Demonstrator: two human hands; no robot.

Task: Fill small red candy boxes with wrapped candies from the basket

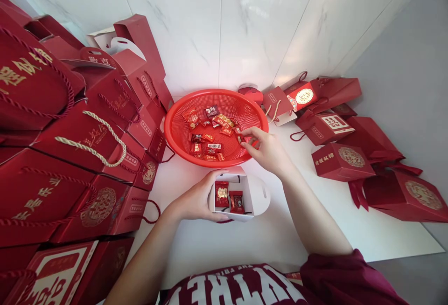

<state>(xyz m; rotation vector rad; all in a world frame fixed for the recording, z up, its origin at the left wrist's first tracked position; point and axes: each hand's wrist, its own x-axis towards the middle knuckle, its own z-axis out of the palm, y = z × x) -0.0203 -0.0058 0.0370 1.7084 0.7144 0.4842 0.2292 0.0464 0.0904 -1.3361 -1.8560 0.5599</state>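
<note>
My left hand (198, 197) is wrapped around the side of a small gift box (249, 197), white inside, with its flap folded out to the right. Two red wrapped candies lie in it, a lighter-printed candy (221, 194) and a darker candy (237, 202). Over the right side of a red plastic basket (173, 144), my right hand (264, 149) pinches a small wrapped candy (240, 138) between thumb and fingertips. Several more wrapped candies (213, 137) in red, gold and dark wrappers are scattered on the basket's bottom.
Red gift boxes (80, 142) with rope handles are stacked high on the left. More red boxes (341, 161) stand at the right, some with ribbons. A white marbled tile wall (245, 30) rises behind the white table (280, 235).
</note>
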